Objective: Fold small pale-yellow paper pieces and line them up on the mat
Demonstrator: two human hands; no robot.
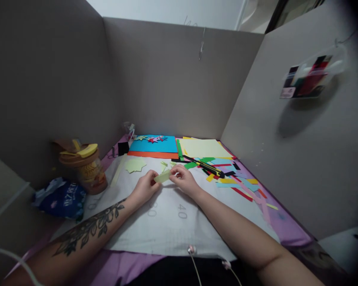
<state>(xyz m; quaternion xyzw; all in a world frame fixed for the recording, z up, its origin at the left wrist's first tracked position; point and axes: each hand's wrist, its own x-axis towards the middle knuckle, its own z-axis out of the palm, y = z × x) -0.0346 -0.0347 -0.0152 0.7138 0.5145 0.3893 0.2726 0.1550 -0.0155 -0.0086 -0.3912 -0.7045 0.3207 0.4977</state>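
Between my two hands is a small pale green paper strip (162,176), raised a little above the white sheet (167,222). My left hand (146,185) pinches its left end, and my right hand (183,179) pinches the right end. Pale green paper scraps (164,165) lie just beyond the fingers. Left of them rests a pale green jagged-edged paper piece (135,165). Beyond my right hand, a black and yellow utility knife (207,167) lies slantwise over coloured paper strips.
Coloured paper offcuts (235,180) spread across the right side. At the back sit blue paper (155,147) with small paper stars and a pale paper stack (204,147). A brown cup (91,171) and a blue packet (61,198) stand at left. Grey panels (173,79) enclose the table.
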